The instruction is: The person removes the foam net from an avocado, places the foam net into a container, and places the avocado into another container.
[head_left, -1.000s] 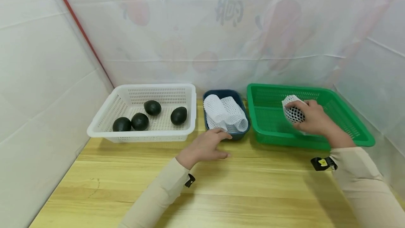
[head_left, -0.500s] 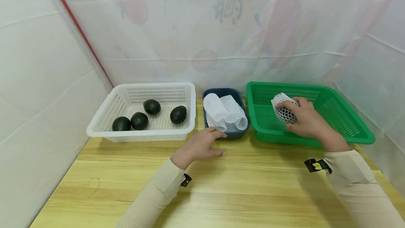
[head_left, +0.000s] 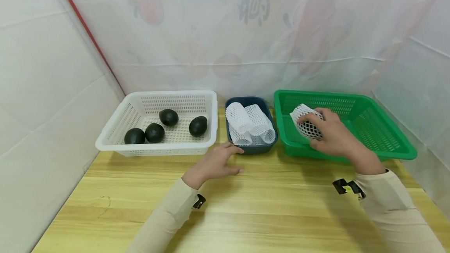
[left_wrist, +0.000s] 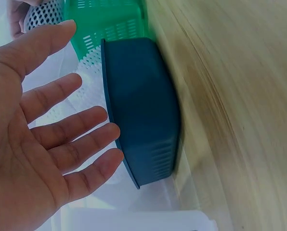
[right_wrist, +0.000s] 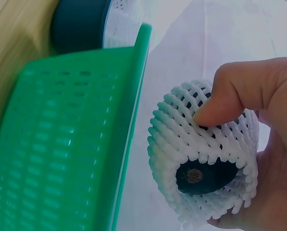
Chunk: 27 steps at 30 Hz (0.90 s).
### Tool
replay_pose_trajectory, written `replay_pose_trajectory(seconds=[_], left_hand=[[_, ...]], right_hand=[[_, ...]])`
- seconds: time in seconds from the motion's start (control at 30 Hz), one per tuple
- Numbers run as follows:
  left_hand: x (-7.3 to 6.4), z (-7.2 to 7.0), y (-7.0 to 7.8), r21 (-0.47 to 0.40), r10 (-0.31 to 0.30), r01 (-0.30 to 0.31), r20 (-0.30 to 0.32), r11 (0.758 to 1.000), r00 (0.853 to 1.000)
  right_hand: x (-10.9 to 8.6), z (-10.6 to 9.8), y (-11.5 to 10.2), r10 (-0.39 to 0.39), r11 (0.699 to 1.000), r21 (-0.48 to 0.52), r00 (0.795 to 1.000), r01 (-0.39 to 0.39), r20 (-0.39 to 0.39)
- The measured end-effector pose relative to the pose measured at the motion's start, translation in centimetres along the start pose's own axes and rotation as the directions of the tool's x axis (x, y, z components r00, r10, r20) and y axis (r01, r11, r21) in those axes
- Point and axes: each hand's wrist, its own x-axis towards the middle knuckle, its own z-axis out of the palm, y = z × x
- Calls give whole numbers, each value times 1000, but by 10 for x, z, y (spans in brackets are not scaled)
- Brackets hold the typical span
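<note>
My right hand [head_left: 332, 134] grips an avocado [right_wrist: 206, 177] wrapped in a white foam net sleeve [right_wrist: 182, 130], over the left part of the green basket [head_left: 397, 143]. In the right wrist view the thumb presses on the net, and the avocado's stem end shows through the sleeve's opening. My left hand [head_left: 214, 163] is held with fingers spread and nothing in it, by the near left corner of the dark blue bin [head_left: 258, 150]. Inside that bin lie several loose foam net sleeves [head_left: 239, 118].
Several bare avocados [head_left: 168, 117] lie in the white basket [head_left: 156, 150] at the left. All three containers stand in a row at the back of the wooden table [head_left: 246, 214]. Pale printed sheeting [head_left: 228, 30] hangs behind and at both sides.
My right hand has moved left within the green basket, carrying the wrapped avocado. My left hand has drifted a little left, away from the blue bin's front.
</note>
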Motion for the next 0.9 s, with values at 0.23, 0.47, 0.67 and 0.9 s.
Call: replay_pose_trajectory(seconds=[0.23,0.47,0.67,0.9], left_hand=[[-3,-5,-4,11,4,-4,-2,1000,1000],[-8,-7,-8,-5,4,-4,-28,1000,1000],[-14,-7,-10,-27,22,-24,-49,999,999],[-19,-5,-14,-12,34,-35,-55,999,998]], right_hand=[[0,3,-16,-74,997,29,997,75,-11],[1,13,-31,-144,989,32,989,145,-15],[3,23,-40,-172,985,6,985,172,2],[3,26,-49,-255,967,-36,966,254,-41]])
